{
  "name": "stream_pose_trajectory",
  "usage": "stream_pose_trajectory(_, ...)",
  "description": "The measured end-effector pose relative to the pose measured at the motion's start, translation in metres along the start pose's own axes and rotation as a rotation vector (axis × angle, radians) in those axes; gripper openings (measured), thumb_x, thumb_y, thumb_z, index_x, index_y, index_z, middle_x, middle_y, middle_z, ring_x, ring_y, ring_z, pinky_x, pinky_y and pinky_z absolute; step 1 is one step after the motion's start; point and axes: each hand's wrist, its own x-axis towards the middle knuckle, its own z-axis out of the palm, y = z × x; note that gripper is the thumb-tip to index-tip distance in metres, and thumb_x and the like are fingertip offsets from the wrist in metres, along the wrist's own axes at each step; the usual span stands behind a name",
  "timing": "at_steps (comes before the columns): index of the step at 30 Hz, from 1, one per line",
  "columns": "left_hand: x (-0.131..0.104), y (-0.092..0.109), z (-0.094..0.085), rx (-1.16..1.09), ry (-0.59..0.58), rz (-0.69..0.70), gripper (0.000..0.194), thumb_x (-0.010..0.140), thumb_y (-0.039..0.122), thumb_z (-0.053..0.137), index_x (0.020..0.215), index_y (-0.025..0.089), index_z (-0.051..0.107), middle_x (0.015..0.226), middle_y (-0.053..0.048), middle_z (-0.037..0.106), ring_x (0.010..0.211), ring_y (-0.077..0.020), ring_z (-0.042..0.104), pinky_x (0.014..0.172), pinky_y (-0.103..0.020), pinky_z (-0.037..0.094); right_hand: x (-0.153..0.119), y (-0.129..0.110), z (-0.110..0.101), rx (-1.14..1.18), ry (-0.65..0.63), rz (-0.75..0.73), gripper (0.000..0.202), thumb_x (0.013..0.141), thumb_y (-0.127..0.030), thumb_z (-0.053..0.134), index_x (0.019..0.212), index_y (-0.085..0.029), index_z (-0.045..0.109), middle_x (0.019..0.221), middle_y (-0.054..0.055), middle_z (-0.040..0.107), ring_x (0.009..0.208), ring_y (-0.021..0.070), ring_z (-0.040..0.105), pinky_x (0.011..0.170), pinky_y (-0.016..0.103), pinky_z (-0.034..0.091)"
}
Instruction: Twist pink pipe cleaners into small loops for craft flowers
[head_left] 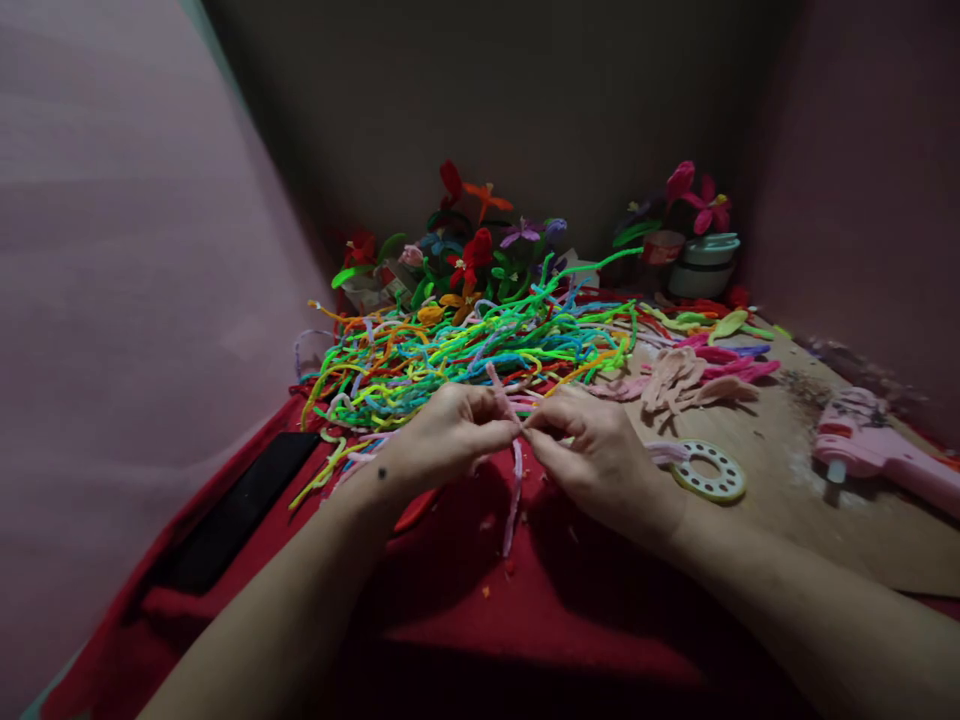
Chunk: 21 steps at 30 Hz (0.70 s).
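Both hands meet over the red cloth, fingertips pinched together on a pale pink pipe cleaner [513, 500]. One end of it hangs down below the fingers, and another pink end sticks up above them. My left hand [454, 430] is closed, with thumb and forefinger on the stem. Closed in a pinch just beside it, my right hand [592, 450] touches the same spot. The exact bend between the fingertips is too small to make out. Behind the hands lies a large tangled heap of coloured pipe cleaners [450, 355].
A black phone [244, 510] lies at left on the red cloth [450, 620]. On the cardboard [772, 520] at right are a pink glue gun [877, 445], a round holed disc [726, 483] and beige pieces [671, 380]. Pipe-cleaner flowers [472, 255] and a lidded jar [703, 268] stand behind.
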Motion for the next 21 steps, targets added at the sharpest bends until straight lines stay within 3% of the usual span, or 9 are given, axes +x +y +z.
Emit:
stream_pose_trajectory(3,0.004,-0.004,0.005,-0.514,-0.122,-0.228,0.018,0.063,0.021,0.057,0.048,0.012,0.052,0.041,0.004,0.036,0.037,-0.0051,0.03,0.04,-0.021,0.029,-0.003,-0.002,0.0,-0.191,0.061,-0.222,0.018,0.075,-0.014,0.046,0.06,-0.015,0.057,0.058,0.004,0.052,0.065,0.0163,0.042,0.066,0.031,0.033)
stream_pose_trajectory(6,0.007,-0.005,0.003,-0.666,-0.121,-0.236,0.018,0.063,0.02,0.06,0.049,0.01,0.054,0.045,0.001,0.045,0.04,-0.0055,0.038,0.044,-0.021,0.034,-0.001,-0.003,-0.001,-0.08,0.105,-0.099,0.019,0.077,-0.017,0.047,0.062,-0.015,0.059,0.06,0.005,0.054,0.065,0.0159,0.045,0.065,0.031,0.035)
stream_pose_trajectory(10,0.003,0.001,-0.003,-0.421,0.108,-0.03,0.014,0.069,0.025,0.064,0.072,0.011,0.064,0.067,-0.003,0.06,0.06,-0.0101,0.054,0.061,-0.023,0.043,0.006,-0.004,-0.004,0.38,0.021,0.296,0.018,0.077,-0.026,0.051,0.067,-0.014,0.061,0.06,0.001,0.053,0.056,0.0108,0.044,0.055,0.024,0.035)
stream_pose_trajectory(12,0.0,0.003,-0.006,-0.257,0.198,0.133,0.014,0.069,0.026,0.065,0.077,0.014,0.065,0.077,-0.004,0.062,0.071,-0.0135,0.056,0.069,-0.026,0.044,0.008,-0.005,-0.005,0.535,0.008,0.394,0.018,0.074,-0.029,0.055,0.067,-0.014,0.061,0.057,-0.001,0.05,0.052,0.0088,0.04,0.05,0.023,0.032)
stream_pose_trajectory(16,-0.001,0.006,-0.009,0.098,0.237,0.394,0.012,0.072,0.026,0.062,0.077,0.017,0.068,0.085,-0.005,0.058,0.085,-0.0161,0.053,0.077,-0.027,0.042,0.008,-0.008,-0.006,0.609,-0.009,0.434,0.018,0.07,-0.029,0.059,0.062,-0.014,0.06,0.055,-0.003,0.047,0.051,0.0075,0.037,0.049,0.021,0.029)
stream_pose_trajectory(21,0.0,0.006,-0.007,0.366,0.165,0.388,0.015,0.078,0.028,0.055,0.07,0.017,0.062,0.076,-0.003,0.058,0.077,-0.0147,0.05,0.076,-0.028,0.039,0.005,-0.009,-0.005,0.449,-0.019,0.351,0.017,0.07,-0.029,0.059,0.06,-0.015,0.059,0.056,-0.002,0.049,0.054,0.0096,0.041,0.053,0.023,0.032)
